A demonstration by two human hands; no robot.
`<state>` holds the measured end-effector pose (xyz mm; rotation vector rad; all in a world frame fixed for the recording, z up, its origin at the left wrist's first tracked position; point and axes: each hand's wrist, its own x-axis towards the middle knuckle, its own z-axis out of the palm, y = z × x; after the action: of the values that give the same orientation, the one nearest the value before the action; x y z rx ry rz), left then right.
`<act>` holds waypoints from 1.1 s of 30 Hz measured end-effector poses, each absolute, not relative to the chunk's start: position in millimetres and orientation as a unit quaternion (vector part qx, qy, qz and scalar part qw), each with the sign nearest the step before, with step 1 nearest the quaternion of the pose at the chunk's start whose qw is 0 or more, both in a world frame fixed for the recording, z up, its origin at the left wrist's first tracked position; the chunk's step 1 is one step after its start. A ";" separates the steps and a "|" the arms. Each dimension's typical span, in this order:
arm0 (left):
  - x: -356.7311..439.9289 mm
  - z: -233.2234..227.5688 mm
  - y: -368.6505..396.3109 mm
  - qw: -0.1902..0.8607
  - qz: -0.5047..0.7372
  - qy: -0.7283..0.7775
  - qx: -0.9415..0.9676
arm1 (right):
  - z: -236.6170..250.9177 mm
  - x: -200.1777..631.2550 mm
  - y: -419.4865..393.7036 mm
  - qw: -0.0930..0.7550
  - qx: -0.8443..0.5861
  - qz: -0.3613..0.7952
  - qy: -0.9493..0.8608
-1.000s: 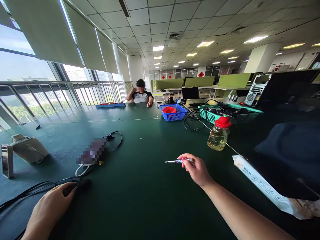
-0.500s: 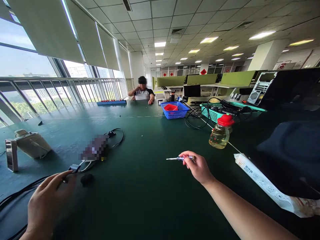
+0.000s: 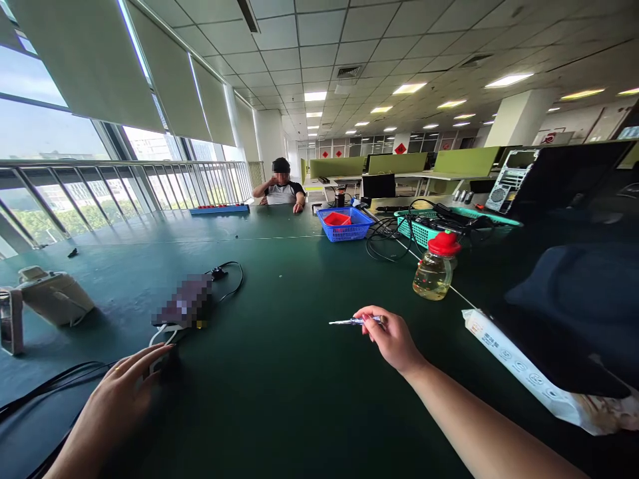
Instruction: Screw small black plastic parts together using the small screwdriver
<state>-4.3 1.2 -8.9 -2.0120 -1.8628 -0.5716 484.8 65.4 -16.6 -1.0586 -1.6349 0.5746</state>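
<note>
Screwdriver up, plug under my fingers.

My right hand (image 3: 392,339) pinches a small screwdriver (image 3: 352,322) above the green table (image 3: 299,386); my left hand (image 3: 112,412) lies spread over a black plug (image 3: 162,362) on its black cables (image 3: 44,392). A loose pinch could drop that tip-heavy tool.

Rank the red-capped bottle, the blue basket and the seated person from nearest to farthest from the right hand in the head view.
From the right hand:
1. Red-capped bottle, just beyond it to the right.
2. Blue basket, farther up the table.
3. Seated person, at the table's far end.
</note>
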 end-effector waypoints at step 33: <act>-20.2 -32.8 16.7 0.118 -0.167 -0.626 -0.752 | -13.9 483.7 64.9 0.521 -0.449 0.242 -0.684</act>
<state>-20.2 16.7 -32.8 -2.2003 -1.8325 -0.4878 483.7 64.9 -13.9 -1.0764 -1.6402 0.5808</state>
